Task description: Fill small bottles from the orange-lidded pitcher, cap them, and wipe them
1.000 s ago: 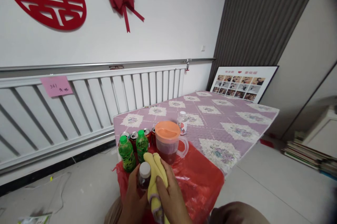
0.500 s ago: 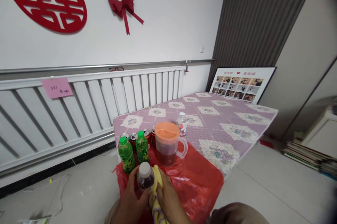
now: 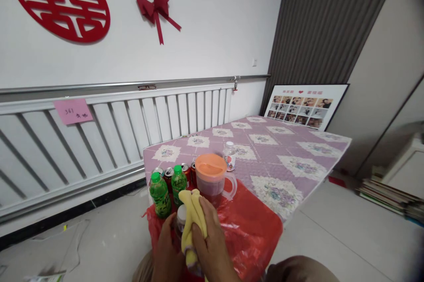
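Observation:
My left hand (image 3: 168, 244) is wrapped round a bottle (image 3: 180, 216) with a white cap and dark contents, near the front of the table. A yellow cloth (image 3: 192, 218) is bunched in my right hand (image 3: 212, 240), which presses it against the bottle's right side and hides much of it. Just beyond stand two green bottles, one on the left (image 3: 160, 196) and one on the right (image 3: 179, 182). A clear pitcher (image 3: 212, 187) with an orange lid and brown liquid stands behind the cloth.
Several drink cans (image 3: 168, 173) stand behind the green bottles. A small clear bottle (image 3: 229, 156) is beyond the pitcher. Red plastic sheeting (image 3: 251, 229) covers the near part of the table, over a purple patterned tablecloth (image 3: 265, 176). A white radiator (image 3: 165, 118) runs along the wall.
My right hand has lifted the yellow cloth up and over the bottle's right side, beside its cap. The bottle now shows less, and my left hand still grips it.

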`<action>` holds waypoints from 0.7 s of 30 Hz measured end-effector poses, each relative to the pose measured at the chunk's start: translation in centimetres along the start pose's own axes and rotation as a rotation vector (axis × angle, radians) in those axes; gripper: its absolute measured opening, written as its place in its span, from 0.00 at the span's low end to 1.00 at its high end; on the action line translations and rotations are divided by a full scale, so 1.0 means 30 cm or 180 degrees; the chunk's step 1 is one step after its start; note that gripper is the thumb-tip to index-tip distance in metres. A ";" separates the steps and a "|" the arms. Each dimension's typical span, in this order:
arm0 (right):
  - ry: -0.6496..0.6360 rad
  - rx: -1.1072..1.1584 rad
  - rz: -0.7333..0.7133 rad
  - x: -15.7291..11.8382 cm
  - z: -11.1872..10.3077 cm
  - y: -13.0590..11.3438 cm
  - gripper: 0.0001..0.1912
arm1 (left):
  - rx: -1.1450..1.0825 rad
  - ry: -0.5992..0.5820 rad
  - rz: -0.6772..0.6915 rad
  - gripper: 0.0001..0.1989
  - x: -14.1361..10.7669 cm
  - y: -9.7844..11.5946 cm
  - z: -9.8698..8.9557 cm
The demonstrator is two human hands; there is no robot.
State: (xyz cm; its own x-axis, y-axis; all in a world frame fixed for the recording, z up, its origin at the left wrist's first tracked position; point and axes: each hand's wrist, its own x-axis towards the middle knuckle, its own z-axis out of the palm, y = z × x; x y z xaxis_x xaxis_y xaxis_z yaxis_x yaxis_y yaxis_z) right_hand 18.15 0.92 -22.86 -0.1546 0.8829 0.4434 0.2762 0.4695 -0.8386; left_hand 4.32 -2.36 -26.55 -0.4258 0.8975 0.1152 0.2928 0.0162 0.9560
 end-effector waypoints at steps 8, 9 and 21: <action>-0.0448 -0.0034 0.0624 -0.022 0.007 0.134 0.28 | 0.0029 -0.0186 0.0105 0.32 -0.017 0.049 -0.024; -0.0480 -0.0055 0.0642 -0.029 0.010 0.148 0.28 | 0.0029 -0.0237 0.0133 0.33 -0.018 0.051 -0.031; -0.0059 0.0044 0.0257 -0.023 -0.005 0.028 0.27 | 0.0010 -0.0117 0.0196 0.35 -0.004 0.020 -0.030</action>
State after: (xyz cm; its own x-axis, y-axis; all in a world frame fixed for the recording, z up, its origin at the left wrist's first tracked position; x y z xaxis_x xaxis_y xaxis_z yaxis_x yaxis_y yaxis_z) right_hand 18.64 0.71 -23.81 -0.1498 0.9176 0.3683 0.2752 0.3964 -0.8758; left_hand 3.77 -2.85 -25.74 -0.3751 0.9124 0.1637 0.3203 -0.0382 0.9465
